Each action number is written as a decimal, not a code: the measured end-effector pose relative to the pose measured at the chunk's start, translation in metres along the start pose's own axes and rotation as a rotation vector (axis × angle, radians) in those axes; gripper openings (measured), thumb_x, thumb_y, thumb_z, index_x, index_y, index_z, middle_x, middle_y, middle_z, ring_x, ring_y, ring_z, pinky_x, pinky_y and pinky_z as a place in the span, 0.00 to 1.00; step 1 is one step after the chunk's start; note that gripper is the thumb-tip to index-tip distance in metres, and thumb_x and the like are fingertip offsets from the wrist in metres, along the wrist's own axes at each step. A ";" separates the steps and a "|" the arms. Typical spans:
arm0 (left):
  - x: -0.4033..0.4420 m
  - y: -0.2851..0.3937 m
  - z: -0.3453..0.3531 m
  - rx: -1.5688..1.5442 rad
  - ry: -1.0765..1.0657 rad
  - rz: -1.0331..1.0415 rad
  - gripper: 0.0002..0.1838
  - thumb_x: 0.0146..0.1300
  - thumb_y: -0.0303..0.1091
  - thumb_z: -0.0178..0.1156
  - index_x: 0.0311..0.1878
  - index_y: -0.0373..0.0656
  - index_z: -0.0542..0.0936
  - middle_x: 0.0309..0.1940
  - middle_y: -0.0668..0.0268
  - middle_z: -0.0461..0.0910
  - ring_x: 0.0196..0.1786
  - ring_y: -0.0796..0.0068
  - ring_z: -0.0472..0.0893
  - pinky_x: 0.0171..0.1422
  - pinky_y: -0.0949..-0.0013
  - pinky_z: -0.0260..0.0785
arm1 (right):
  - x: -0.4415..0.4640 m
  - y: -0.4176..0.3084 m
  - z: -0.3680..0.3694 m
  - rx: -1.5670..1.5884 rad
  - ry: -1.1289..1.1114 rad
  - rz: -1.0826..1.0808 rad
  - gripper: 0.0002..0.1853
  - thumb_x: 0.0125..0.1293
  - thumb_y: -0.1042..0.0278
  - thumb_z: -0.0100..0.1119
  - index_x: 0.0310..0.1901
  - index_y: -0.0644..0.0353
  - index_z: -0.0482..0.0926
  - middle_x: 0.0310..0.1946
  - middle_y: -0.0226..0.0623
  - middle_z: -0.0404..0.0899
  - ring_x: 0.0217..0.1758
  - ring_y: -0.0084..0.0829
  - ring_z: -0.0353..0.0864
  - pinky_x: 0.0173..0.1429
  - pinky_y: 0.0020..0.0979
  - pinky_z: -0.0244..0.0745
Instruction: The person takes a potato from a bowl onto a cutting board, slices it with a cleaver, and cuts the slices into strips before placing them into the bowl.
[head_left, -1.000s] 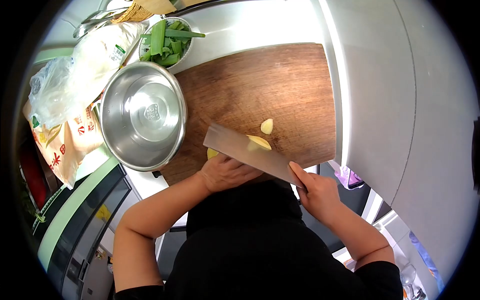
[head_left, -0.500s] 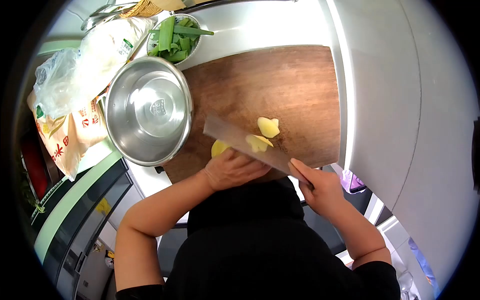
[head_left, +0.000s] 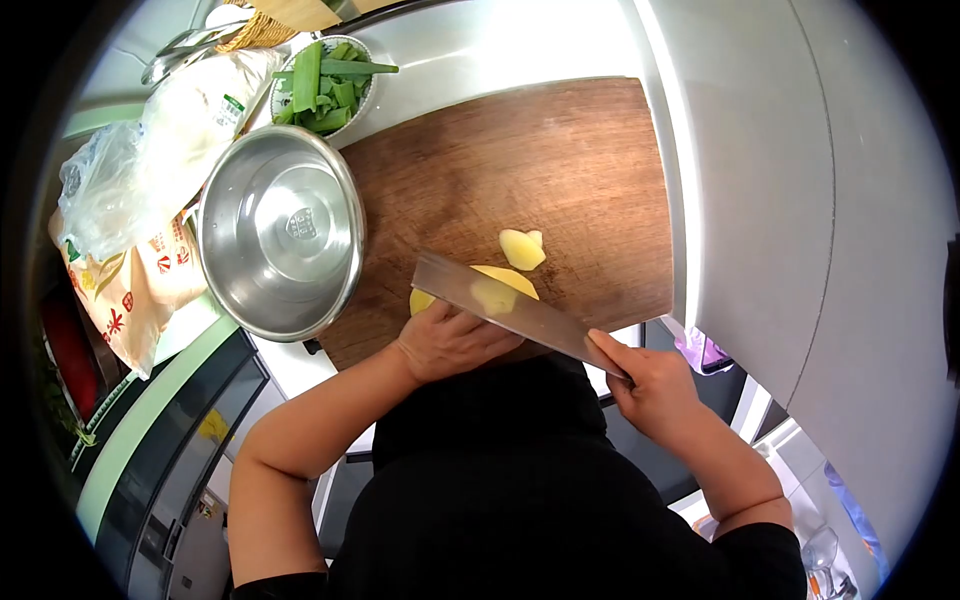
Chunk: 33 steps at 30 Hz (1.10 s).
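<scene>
R hand point(head_left: 652, 385) clenched round the handle end of a broad knife point(head_left: 540, 326), blade slanting up to the L across a yellow veg point(head_left: 419, 300) on the wooden board point(head_left: 540, 150); L hand point(head_left: 455, 342) grasping that veg from the near side, fingers bent, tips partly hidden, so exact contact can't be told; veg sits nr the board's near edge, L of mid, showing on both sides of the blade; pale slices point(head_left: 520, 249) lie just beyond, apart from the knife; steel bowl point(head_left: 255, 270) is at the board's L; patterned bowl point(head_left: 366, 98) w/ cut greens point(head_left: 308, 80) stands behind it; plastic bag point(head_left: 105, 195) & printed sack point(head_left: 165, 265) are further L.
</scene>
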<state>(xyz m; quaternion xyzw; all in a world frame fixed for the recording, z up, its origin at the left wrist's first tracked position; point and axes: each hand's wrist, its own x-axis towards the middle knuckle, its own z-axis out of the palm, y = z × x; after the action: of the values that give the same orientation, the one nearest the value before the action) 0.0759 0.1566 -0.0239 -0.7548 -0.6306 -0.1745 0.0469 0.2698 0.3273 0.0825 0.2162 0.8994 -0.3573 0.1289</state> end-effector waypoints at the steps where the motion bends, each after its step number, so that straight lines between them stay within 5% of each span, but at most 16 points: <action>1: 0.001 -0.001 -0.001 0.010 -0.004 0.018 0.14 0.55 0.43 0.54 0.46 0.66 0.79 0.50 0.82 0.74 0.55 0.78 0.72 0.58 0.65 0.66 | 0.001 0.000 -0.002 0.000 -0.001 0.001 0.26 0.52 0.75 0.62 0.56 0.54 0.74 0.20 0.36 0.77 0.19 0.38 0.76 0.23 0.36 0.72; 11: 0.002 -0.001 0.002 0.046 -0.010 0.024 0.14 0.53 0.44 0.55 0.45 0.68 0.80 0.51 0.82 0.74 0.56 0.75 0.71 0.60 0.61 0.61 | 0.032 0.003 0.011 -0.064 -0.060 -0.026 0.23 0.54 0.73 0.61 0.54 0.58 0.73 0.20 0.39 0.77 0.21 0.41 0.78 0.26 0.38 0.73; 17: 0.004 0.001 0.004 0.048 0.097 -0.005 0.15 0.57 0.41 0.54 0.49 0.63 0.77 0.53 0.79 0.69 0.56 0.78 0.71 0.55 0.70 0.67 | 0.050 0.007 0.028 -0.048 -0.056 -0.014 0.23 0.54 0.73 0.60 0.54 0.57 0.73 0.22 0.41 0.78 0.25 0.44 0.79 0.29 0.40 0.74; 33: -0.002 0.000 0.004 -0.053 0.004 -0.011 0.16 0.55 0.43 0.57 0.48 0.64 0.79 0.52 0.77 0.74 0.59 0.72 0.68 0.61 0.60 0.64 | 0.013 -0.009 0.001 0.015 0.040 -0.043 0.25 0.52 0.77 0.62 0.54 0.56 0.75 0.19 0.37 0.76 0.19 0.37 0.76 0.23 0.34 0.71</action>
<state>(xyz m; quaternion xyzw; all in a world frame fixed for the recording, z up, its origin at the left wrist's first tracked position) 0.0768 0.1556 -0.0277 -0.7521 -0.6297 -0.1928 0.0272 0.2541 0.3250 0.0821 0.2049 0.9036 -0.3624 0.1013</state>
